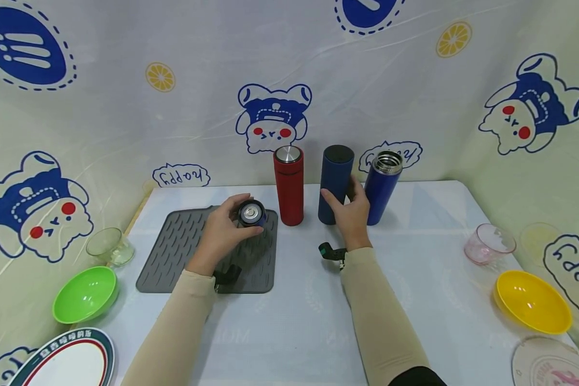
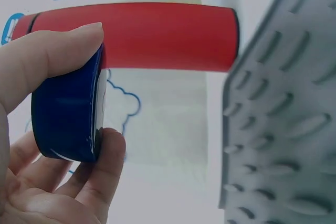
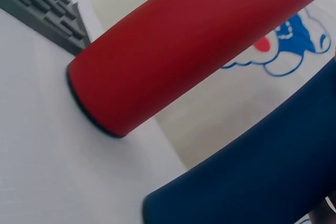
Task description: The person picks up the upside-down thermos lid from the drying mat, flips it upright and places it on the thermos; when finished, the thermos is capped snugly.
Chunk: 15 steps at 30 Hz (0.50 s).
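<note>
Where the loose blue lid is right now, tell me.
In the head view, the blue lid is pinched in the left grip, seen against the gray mat, left of the red flask.

A blue cap (image 2: 64, 116), a silver-topped red bottle (image 1: 289, 195), a navy bottle (image 1: 335, 171) and a royal-blue flask (image 1: 382, 192) contrast with a dash-patterned grey mat (image 1: 173, 252).

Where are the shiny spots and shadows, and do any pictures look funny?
Head view: bright glints on the green bowl and yellow bowl, a dark shadow on the gray mat near the left hand; left wrist view: pale, washed-out colors; right wrist view: dimmer and tilted, with a soft shadow by the red bottle's base.
</note>
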Each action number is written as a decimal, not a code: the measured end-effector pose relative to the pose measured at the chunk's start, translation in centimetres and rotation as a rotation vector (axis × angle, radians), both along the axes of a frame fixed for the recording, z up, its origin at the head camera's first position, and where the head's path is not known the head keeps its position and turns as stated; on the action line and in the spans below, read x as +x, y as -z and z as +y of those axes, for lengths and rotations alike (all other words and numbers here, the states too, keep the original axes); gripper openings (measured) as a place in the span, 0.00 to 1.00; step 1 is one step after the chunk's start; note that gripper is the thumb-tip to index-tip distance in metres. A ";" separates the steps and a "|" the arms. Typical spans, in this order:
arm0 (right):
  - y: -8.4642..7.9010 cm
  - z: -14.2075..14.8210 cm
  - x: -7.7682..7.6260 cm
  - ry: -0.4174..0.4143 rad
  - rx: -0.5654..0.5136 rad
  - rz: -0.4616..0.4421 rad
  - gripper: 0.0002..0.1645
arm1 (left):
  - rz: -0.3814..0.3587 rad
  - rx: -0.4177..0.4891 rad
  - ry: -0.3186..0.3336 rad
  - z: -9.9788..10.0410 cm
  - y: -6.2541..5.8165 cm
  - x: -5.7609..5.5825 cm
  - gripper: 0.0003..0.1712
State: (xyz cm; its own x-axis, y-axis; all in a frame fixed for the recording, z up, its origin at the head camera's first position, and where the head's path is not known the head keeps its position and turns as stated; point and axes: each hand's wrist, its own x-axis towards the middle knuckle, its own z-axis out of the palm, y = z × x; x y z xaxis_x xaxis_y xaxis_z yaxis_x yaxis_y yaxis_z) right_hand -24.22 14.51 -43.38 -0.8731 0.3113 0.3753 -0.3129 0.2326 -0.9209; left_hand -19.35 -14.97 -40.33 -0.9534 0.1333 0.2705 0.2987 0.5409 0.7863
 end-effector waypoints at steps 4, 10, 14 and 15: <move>-1.5 0.2 0.4 0.002 -0.007 0.142 0.42 | 0.063 0.015 0.041 0.6 -0.8 0.1 0.46; -6.0 0.1 2.6 0.014 -0.057 0.345 0.33 | 0.162 0.026 0.133 2.1 -1.8 0.3 0.45; -8.3 -0.4 3.8 0.105 -0.008 0.507 0.24 | 0.203 0.033 0.162 3.0 -2.1 0.4 0.45; -8.7 -0.6 4.1 0.127 0.010 0.542 0.21 | 0.214 0.037 0.170 3.2 -2.1 0.5 0.45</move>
